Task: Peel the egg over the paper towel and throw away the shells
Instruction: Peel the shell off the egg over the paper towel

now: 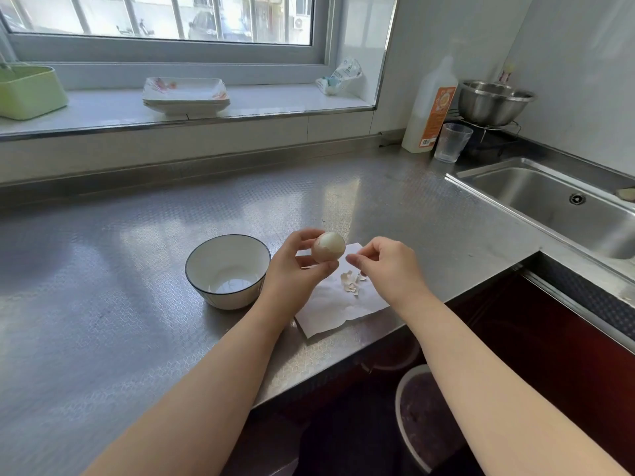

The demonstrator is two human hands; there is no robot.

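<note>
Head view. Egg held above the paper towel in the left hand, fingers curled around it. Top part bare and white; lower part still brown with shell. Right hand just beside the egg, thumb and forefinger pressed together; whether a shell bit sits between them cannot be told. Several shell pieces lying on the towel. White bowl beside it. Bin below the counter edge. Judged under half peeled; disposal of shells not yet done.
</note>
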